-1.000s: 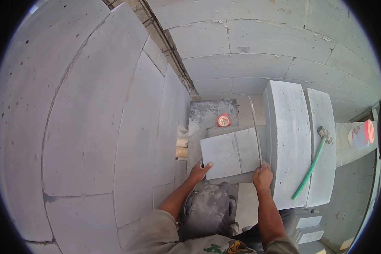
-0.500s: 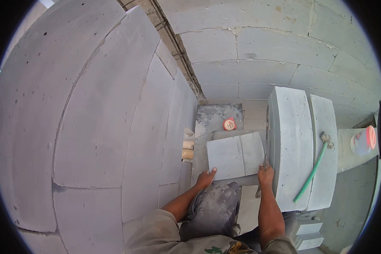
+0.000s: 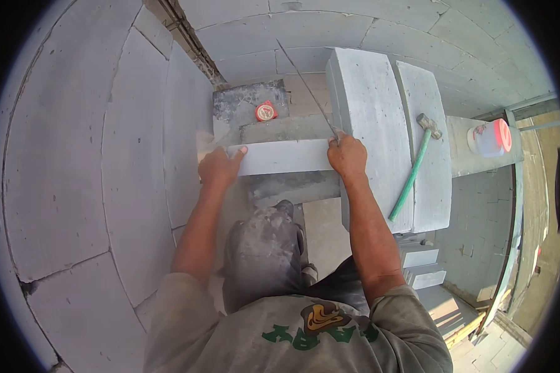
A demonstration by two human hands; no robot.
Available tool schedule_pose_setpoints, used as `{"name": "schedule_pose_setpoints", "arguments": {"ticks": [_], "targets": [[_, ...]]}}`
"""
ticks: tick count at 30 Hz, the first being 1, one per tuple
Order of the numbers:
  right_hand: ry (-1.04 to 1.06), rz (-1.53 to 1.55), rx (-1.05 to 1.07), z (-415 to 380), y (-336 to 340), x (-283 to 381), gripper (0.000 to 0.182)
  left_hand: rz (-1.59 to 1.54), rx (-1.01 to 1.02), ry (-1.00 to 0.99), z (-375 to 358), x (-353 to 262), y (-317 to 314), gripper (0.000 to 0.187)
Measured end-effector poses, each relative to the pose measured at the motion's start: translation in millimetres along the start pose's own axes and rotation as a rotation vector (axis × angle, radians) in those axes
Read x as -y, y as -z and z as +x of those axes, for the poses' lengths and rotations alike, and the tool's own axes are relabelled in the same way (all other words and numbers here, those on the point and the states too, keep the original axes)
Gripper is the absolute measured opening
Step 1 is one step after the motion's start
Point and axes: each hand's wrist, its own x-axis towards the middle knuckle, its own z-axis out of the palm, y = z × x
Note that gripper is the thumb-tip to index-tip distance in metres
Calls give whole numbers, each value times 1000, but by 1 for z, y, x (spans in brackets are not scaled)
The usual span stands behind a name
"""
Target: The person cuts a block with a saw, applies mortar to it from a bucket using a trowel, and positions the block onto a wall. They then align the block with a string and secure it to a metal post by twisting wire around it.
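Both hands grip a pale lightweight concrete block [image 3: 283, 156], its narrow face turned up toward me. My left hand [image 3: 219, 168] is closed around its left end, thumb on the top edge. My right hand [image 3: 348, 155] is closed at the right end and also holds a long, thin, dark metal tool [image 3: 306, 84], which points up and left past the block. The tool's lower part is hidden by my hand. Beneath the block lies a grey slab [image 3: 295, 186], and a red tape measure [image 3: 266, 111] rests on a dark, stained board [image 3: 233, 102] beyond.
To my right stand two large blocks [image 3: 370, 118], with a green-handled hammer [image 3: 412, 171] on top. Farther right, a clear tub with a red lid [image 3: 488, 138] sits on a ledge. Block walls [image 3: 56, 161] rise on the left and ahead. Cut pieces [image 3: 420, 256] lie low at right.
The block has been raised and tipped from its broad face to its narrow face. My left hand moved around its end, the thin tool swung leftward, and my view shifted right.
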Motion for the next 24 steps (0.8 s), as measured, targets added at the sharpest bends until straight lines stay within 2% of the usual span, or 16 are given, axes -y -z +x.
{"name": "schedule_pose_setpoints", "arguments": {"ticks": [1,3,4,8,10,12,13,15,16,18,19,21,22,24], "targets": [[24,1,-23,3,-2,-4,35,-11,13,-30,5,3,-7,75],[45,73,-95,-6,4,-11,36,-120,-192,-123,22,6,-16,74],[87,162,-140,-11,7,-9,37,-130,-204,-122,27,0,-12,74],[101,296,-229,-59,10,-3,36,-39,-42,-77,19,-5,-1,73],[59,358,-62,-85,8,9,31,-59,2,-63,17,-8,-2,72],[62,389,-12,-100,-5,11,29,-57,-192,-199,10,-3,-13,77],[69,418,42,-104,-11,13,27,-55,-197,-196,5,-1,-15,77],[83,372,65,-112,-19,15,27,78,-383,-492,-4,-3,-17,88],[92,320,86,-114,-21,17,26,83,-383,-496,-1,-1,-17,88],[95,311,79,-112,-28,19,26,-152,-243,-664,1,0,-18,99],[103,298,74,-111,-30,19,25,-154,-239,-666,-1,-2,-16,99],[83,255,91,-107,-31,22,25,-40,-118,-556,-3,-8,-9,105],[67,216,109,-104,-31,23,25,-44,-121,-557,-12,-13,-5,105],[77,175,112,-99,-30,19,24,2,12,-393,-34,-22,-3,102]]}}
